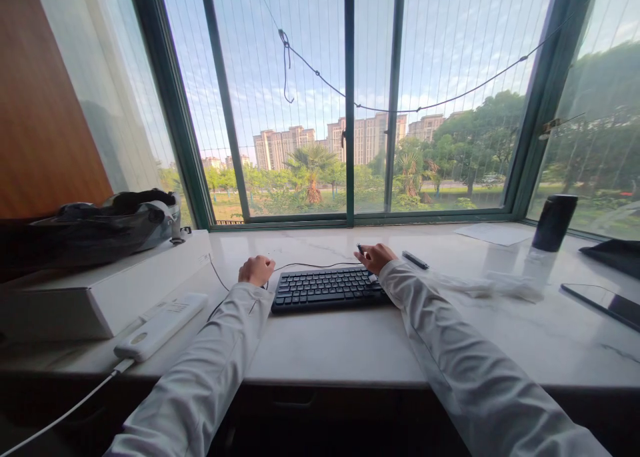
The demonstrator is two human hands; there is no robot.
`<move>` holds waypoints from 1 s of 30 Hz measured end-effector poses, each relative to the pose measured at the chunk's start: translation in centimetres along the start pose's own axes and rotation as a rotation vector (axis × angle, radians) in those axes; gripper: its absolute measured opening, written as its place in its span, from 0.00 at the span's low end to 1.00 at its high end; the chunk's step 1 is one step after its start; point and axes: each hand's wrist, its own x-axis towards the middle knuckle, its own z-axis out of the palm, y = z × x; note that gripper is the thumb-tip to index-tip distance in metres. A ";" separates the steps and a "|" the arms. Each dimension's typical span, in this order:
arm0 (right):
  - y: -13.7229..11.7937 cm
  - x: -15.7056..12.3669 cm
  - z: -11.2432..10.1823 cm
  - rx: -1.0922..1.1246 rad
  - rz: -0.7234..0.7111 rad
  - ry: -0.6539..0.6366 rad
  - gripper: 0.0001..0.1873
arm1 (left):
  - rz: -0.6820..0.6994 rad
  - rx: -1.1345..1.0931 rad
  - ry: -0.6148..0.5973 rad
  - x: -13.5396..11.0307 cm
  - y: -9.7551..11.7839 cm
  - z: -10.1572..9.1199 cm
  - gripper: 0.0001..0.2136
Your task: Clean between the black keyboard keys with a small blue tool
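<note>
A black keyboard (325, 289) lies flat on the white marble-patterned counter (340, 350). My right hand (377, 257) is above its far right part, fingers closed on a small black object (360, 249) with fine dark tips; its exact kind is too small to tell. Below that hand, a small pale spot (372, 278) shows among the keys. Just beyond the keyboard's left end, my left hand (256, 270) is curled closed near the counter, and its fingertips are mostly hidden. A thin black cable (315, 265) runs behind the keyboard.
To the left are a white box (115, 290) bearing a dark bag (100, 224), and a white power bank (163, 327) with a cable. On the right lie a dark pen (415, 260), clear plastic wrap (500, 286), paper (495, 233), a black cylinder (555, 222) and a tablet-like device (605, 304).
</note>
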 end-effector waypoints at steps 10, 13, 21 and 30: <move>1.6 0.1 -1.8 0.457 -0.021 -0.093 0.26 | 0.121 0.072 0.006 -0.3 0.7 -0.3 0.21; 3.2 -0.8 -1.8 0.441 -0.052 -0.059 0.24 | 0.155 0.098 0.022 -0.2 1.1 -0.3 0.21; 6.1 -2.5 0.4 0.355 0.039 0.170 0.22 | 0.185 0.153 0.025 -0.1 1.8 -0.5 0.22; 3.6 -3.2 0.4 0.374 -0.034 0.160 0.19 | 0.214 0.253 0.011 -0.2 1.9 -0.3 0.22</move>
